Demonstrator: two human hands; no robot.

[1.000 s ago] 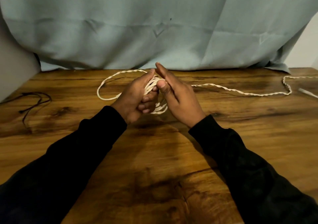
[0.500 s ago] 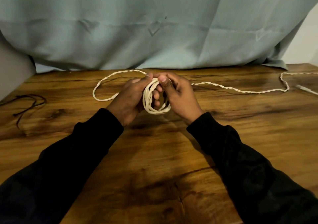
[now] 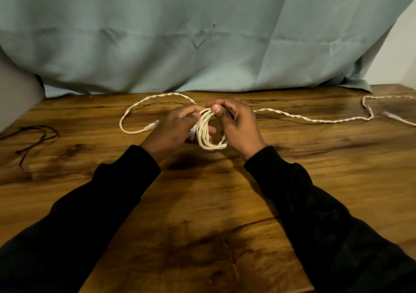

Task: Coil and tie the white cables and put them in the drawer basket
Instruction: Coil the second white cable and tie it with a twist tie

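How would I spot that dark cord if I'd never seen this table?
Start at the brown wooden table and go to its far left edge. There lies a thin dark cord, loosely looped and untouched. Unlike the white twisted cable held in both hands, it is nearly black.

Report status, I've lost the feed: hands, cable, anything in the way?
Both hands, left and right, grip the coil. Long cable tail uncoiled on the table. Nothing in the way.
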